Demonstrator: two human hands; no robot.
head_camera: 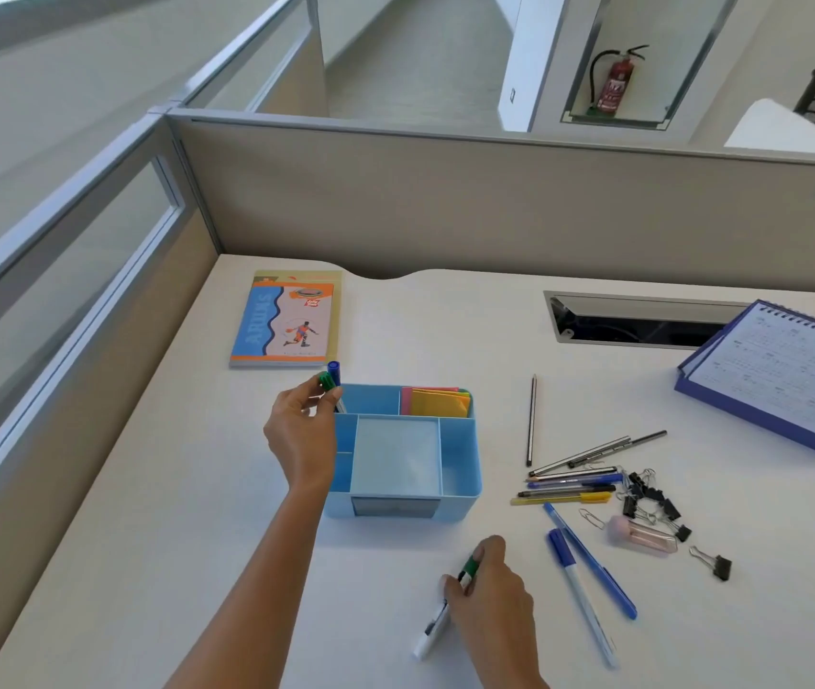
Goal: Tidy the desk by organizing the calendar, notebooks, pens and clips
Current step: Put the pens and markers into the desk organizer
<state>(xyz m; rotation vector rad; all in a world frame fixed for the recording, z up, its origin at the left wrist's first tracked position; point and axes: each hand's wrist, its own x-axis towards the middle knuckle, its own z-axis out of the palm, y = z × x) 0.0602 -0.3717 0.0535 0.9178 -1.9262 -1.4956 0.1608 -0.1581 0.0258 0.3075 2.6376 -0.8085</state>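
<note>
At the far left I see the notebook (286,318) flat on the surface (187,489), near the back corner. Just in front of it my left hand (303,430) pinches two markers (331,379), one green-capped and one blue-capped. They stand upright with their lower ends inside the back-left compartment of the blue organizer (460,472). The hand sits against the organizer's left wall.

Sticky notes (440,401) fill the back-right compartment.

In front of the organizer my right hand (490,594) is curled round a white green-capped marker (433,629). The marker lies slanted on the surface, its cap showing between my fingers and its tail poking out toward me.

Right of the organizer a pencil (531,420) lies alone, pointing away from me. Beside its near end is a loose bundle of pens (574,482). Two blue pens (594,565) lie apart from the bundle, just right of my right hand and not touching it.

Binder clips (644,494) are heaped against the pens' right ends, with one more lying off by itself.

The calendar (783,380) rests at the far right edge, well away from both hands.
</note>
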